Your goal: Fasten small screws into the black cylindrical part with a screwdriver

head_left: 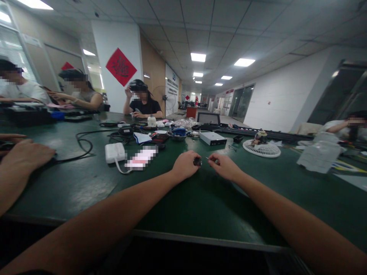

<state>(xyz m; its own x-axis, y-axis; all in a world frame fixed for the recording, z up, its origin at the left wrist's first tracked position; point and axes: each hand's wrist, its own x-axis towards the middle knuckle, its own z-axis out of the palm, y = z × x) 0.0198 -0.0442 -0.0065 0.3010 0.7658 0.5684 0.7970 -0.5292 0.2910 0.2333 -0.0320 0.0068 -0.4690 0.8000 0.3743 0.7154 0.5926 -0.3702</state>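
My left hand (185, 165) pinches a small black part (197, 161) between its fingertips, above the green table mat (200, 206). My right hand (225, 167) sits just to the right, its fingers closed on a thin metal tool (207, 157). The tool's tip points toward the black part, and the two are very close. Both of my forearms reach in from the bottom of the view. My fingers hide most of the black part, and the tool's handle is hidden too.
A co-worker's hand (25, 156) rests at the left edge of the table near a black cable (86, 144). Nearby lie a white power adapter (114, 152) and a silver box (213, 138). A white round fan guard (261, 149) and crumpled white plastic (319, 156) lie to the right. Several people sit around the table.
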